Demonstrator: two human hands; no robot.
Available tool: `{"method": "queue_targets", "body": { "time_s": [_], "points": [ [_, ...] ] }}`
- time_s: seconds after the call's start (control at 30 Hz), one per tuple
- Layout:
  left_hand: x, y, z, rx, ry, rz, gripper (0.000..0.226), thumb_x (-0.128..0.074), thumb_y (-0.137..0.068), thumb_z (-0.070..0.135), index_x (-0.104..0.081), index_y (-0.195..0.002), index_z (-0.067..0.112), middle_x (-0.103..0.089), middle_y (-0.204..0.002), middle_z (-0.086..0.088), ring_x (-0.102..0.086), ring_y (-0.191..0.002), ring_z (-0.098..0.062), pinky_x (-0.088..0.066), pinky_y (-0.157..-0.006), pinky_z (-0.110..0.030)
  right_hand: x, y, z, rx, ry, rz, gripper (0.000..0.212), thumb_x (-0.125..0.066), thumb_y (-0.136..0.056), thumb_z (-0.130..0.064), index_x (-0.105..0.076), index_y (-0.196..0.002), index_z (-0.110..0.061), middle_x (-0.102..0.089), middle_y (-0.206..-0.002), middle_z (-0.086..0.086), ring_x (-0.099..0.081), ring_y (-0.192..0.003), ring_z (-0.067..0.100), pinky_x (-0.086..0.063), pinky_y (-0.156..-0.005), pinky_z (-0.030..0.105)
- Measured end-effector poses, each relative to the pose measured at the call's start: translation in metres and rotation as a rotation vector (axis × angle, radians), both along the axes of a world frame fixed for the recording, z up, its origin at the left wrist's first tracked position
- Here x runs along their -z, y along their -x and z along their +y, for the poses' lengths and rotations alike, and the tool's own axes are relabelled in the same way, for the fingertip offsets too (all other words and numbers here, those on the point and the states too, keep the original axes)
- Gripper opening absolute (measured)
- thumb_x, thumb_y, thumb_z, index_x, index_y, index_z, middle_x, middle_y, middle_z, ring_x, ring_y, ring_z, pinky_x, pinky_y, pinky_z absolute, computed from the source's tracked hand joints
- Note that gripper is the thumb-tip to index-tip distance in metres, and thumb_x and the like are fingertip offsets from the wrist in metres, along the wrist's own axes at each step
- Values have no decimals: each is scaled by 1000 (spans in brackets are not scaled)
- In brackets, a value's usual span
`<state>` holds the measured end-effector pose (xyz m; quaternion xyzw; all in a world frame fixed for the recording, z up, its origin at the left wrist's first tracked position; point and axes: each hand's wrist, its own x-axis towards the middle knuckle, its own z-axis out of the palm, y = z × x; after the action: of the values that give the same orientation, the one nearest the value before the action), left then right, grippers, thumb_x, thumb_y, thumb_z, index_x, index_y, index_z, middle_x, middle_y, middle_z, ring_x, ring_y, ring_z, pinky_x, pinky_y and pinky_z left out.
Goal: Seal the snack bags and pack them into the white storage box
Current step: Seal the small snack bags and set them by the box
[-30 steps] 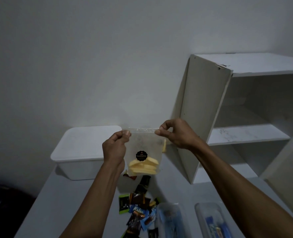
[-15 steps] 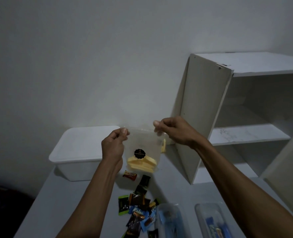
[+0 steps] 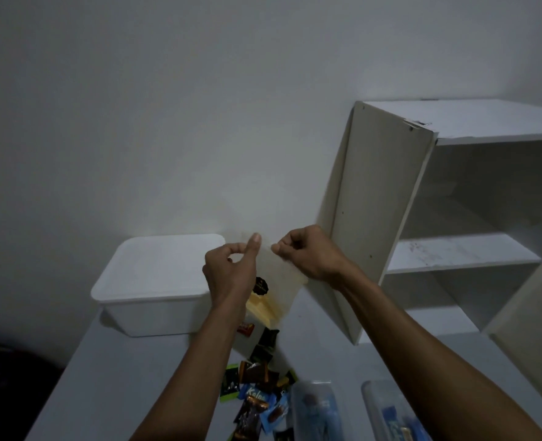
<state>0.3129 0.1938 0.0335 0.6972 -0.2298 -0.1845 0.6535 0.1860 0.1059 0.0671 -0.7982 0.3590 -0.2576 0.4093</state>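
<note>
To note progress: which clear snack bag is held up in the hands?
The clear bag with yellow slices and black round sticker; two other clear bags lie on the table.

One white storage box (image 3: 155, 281), lid on. One clear snack bag (image 3: 276, 281) with one round black label and a few yellow pieces, right of the box. Two hands: left hand (image 3: 231, 275), right hand (image 3: 311, 256). Roughly a dozen small wrapped sweets (image 3: 257, 393) below the box; exact count unclear. Two clear pouches (image 3: 317, 415) right of those. One white shelf unit (image 3: 454, 202) with two open shelves.
</note>
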Motion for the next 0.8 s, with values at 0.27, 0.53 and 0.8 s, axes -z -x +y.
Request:
{"method": "queue_targets", "body": {
  "time_s": [0.27, 0.53, 0.8],
  "points": [
    [-1, 0, -1, 130, -34, 58, 12, -70, -88, 18, -70, -81, 8, -64, -77, 5, -56, -50, 5, -39, -43, -7, 11, 2, 4, -24, -190, 30, 27, -69, -91, -30, -71, -71, -12, -64, -65, -3, -52, -54, 2, -43, -55, 20],
    [-2, 3, 5, 194, -102, 125, 16, -73, -85, 23, -72, -76, 11, -66, -71, -13, -56, -55, -21, -47, -53, -27, 22, 0, 10, 12, -189, -32, 24, -65, -94, -25, -70, -80, -8, -62, -68, -2, -53, -54, 2, -44, -49, 17],
    [6, 5, 3, 226, -135, 143, 27, -69, -88, 23, -70, -72, 2, -65, -69, -15, -58, -66, -21, -47, -63, -26, 37, -2, 16, 125, -170, -72, 25, -66, -93, -29, -66, -70, -18, -62, -67, -5, -54, -61, 5, -46, -62, 23]
  ]
}}
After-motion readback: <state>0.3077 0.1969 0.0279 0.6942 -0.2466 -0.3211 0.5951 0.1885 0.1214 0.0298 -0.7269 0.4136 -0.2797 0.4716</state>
